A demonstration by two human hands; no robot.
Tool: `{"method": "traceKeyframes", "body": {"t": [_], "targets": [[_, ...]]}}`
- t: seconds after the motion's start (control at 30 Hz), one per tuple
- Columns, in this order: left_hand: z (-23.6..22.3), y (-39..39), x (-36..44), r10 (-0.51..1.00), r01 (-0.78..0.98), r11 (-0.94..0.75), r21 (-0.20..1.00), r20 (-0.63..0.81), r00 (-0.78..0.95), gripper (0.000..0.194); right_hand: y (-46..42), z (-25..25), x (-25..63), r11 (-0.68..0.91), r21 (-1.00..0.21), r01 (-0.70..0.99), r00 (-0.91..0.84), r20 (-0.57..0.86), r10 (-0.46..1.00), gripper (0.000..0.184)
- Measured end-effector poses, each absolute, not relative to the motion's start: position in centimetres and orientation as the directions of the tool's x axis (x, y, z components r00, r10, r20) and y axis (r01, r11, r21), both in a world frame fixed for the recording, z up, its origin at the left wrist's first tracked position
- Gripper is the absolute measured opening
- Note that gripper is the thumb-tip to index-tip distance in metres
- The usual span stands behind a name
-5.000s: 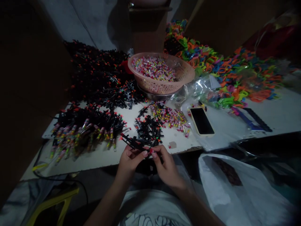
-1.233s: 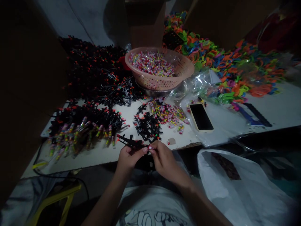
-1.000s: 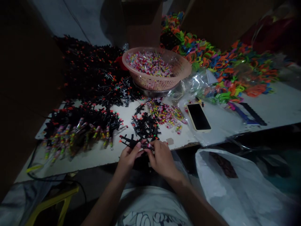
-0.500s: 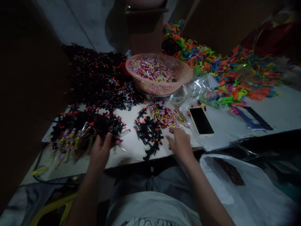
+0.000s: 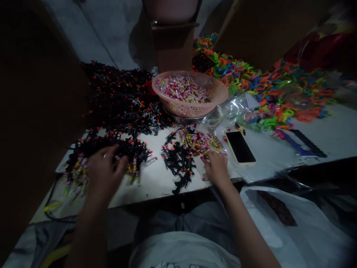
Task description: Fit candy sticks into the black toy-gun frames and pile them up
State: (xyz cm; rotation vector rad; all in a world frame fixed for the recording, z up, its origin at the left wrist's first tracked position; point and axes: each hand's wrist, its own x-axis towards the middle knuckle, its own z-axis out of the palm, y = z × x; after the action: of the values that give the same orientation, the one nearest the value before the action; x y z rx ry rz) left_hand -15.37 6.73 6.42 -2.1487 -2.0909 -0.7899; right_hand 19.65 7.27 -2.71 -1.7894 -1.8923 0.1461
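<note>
My left hand (image 5: 104,173) is over the left heap of small black toy guns (image 5: 136,150) with orange tips, thumb and fingers apart, nothing visible between them. Clear tubes filled with colourful beads (image 5: 75,176) stick out of this heap toward me. My right hand (image 5: 216,168) rests at the table's front, its fingers curled together; a small red bit shows at the fingertips, but what they hold is too small to make out. Just beyond it lies a pile of short, bright bead-filled pieces (image 5: 199,141). A smaller cluster of black toy guns (image 5: 180,162) lies between my hands.
A pink perforated basket (image 5: 189,108) full of colourful pieces stands behind. A large black toy-gun heap (image 5: 117,96) fills the back left; bright plastic parts (image 5: 259,85) cover the back right. A phone (image 5: 240,147) lies on clear plastic; a white bag (image 5: 279,212) hangs below right.
My left hand has moved left and up over the heap, and its fingers have opened. My right hand stays near the same spot, its fingers drawn closer together. The view has tilted slightly up.
</note>
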Motion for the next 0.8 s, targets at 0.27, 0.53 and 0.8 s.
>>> {"method": "traceKeyframes", "body": {"t": [0.27, 0.53, 0.8], "targets": [[-0.7, 2.2, -2.6, 0.951, 0.873, -0.223, 0.435, -0.098, 0.292, 0.046, 2.8, -2.1, 17.4, 0.099, -0.863, 0.496, -0.144, 0.031, 0.989, 0.015], [0.0, 2.2, -4.3, 0.967, 0.698, -0.106, 0.708, -0.091, 0.238, 0.03, 2.9, -2.6, 19.2, 0.008, -0.823, 0.568, 0.151, 0.113, 0.982, 0.018], [1.0, 1.3, -3.3, 0.949, -0.226, 0.314, 0.922, -0.3, 0.096, 0.039, -0.7, -0.3, 14.3, 0.141, -0.953, 0.269, -0.102, 0.117, 0.988, 0.018]]}}
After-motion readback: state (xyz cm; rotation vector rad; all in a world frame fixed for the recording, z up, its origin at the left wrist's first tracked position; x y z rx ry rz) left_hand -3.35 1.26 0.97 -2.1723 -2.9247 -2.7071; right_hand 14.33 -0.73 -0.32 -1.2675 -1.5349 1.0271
